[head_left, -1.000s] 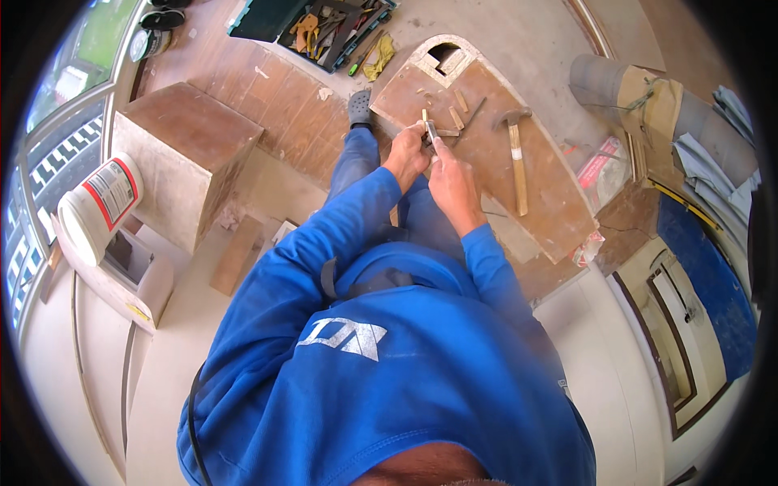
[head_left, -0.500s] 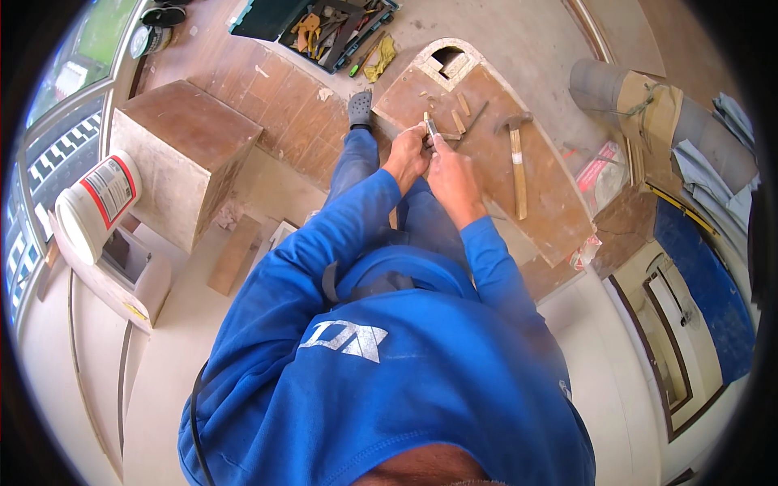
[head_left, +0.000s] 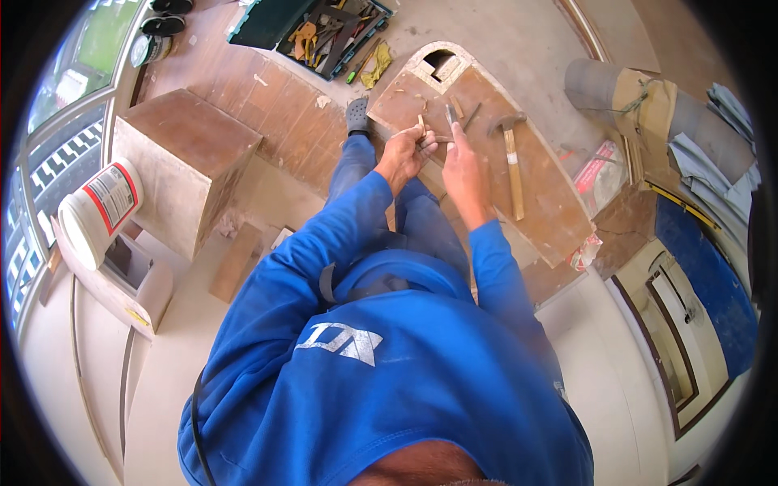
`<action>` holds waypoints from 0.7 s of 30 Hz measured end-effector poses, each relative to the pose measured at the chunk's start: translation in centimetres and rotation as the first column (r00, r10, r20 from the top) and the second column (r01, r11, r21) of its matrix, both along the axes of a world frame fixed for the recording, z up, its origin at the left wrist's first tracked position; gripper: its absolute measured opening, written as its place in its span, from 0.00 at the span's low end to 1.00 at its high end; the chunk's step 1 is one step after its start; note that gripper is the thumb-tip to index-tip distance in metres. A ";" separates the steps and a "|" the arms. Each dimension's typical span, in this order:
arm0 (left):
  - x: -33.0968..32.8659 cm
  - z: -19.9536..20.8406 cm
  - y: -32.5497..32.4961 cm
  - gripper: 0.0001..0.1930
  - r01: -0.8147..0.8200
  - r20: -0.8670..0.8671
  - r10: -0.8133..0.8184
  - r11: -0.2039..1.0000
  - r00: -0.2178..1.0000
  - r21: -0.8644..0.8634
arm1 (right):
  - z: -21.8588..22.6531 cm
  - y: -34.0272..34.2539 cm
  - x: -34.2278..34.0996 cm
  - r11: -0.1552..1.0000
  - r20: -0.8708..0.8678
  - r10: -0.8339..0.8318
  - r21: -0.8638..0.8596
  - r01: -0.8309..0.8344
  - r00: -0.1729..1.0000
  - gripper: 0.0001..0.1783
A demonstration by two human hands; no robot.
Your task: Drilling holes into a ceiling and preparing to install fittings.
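Observation:
Above the curved brown board [head_left: 545, 212], my left hand [head_left: 402, 159] pinches a small stick of wood [head_left: 421, 121] that points upward from the fingers. My right hand [head_left: 465, 172] is closed around a slim cutting tool with a metallic tip [head_left: 450, 114], probably a knife; its grip is mostly hidden. A gap separates the tool from the stick. A claw hammer [head_left: 514, 168] with a wooden handle lies on the board, right of my right hand. Wood slivers [head_left: 458, 108] and a thin dark strip [head_left: 472, 115] lie just beyond my hands.
An open toolbox [head_left: 328, 73] full of hand tools sits at the far side, beside a yellow cloth [head_left: 375, 65]. At left stand a brown-topped box [head_left: 190, 130] and a white bucket [head_left: 99, 212]. A rolled grey sheet [head_left: 600, 85] lies at right.
My right hand has moved right with the tool, away from the stick. My left hand has shifted slightly left and down, still gripping the stick.

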State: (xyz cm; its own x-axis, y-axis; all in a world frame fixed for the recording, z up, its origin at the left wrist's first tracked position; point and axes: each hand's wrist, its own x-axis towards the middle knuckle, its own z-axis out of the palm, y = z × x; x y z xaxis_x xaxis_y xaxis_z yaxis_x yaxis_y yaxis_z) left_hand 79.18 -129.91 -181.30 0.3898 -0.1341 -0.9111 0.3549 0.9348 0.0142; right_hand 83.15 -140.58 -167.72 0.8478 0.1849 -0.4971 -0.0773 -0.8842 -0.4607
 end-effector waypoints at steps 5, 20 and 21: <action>-0.2 -0.2 -0.6 0.10 0.037 -0.012 -0.037 0.999 0.999 0.025 | 0.2 -1.1 -2.4 0.992 -0.055 0.128 0.019 -0.127 0.990 0.21; -0.4 -1.9 -0.8 0.07 -0.218 -0.182 0.204 0.974 0.962 -0.061 | 0.2 1.4 -2.2 0.960 -0.073 0.272 -0.039 -0.276 0.959 0.21; -0.1 -1.6 -0.9 0.07 -0.218 -0.181 0.204 0.974 0.962 -0.063 | 0.2 1.3 -2.4 0.979 0.057 0.195 0.043 -0.198 0.979 0.21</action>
State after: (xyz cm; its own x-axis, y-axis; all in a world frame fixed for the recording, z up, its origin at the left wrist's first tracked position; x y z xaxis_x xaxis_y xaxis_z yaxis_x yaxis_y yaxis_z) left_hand 79.05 -130.77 -182.93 0.2559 -0.1425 -0.9562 0.1399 0.9841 -0.1092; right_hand 80.77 -139.31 -167.50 0.8169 0.3730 -0.4400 0.1208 -0.8565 -0.5018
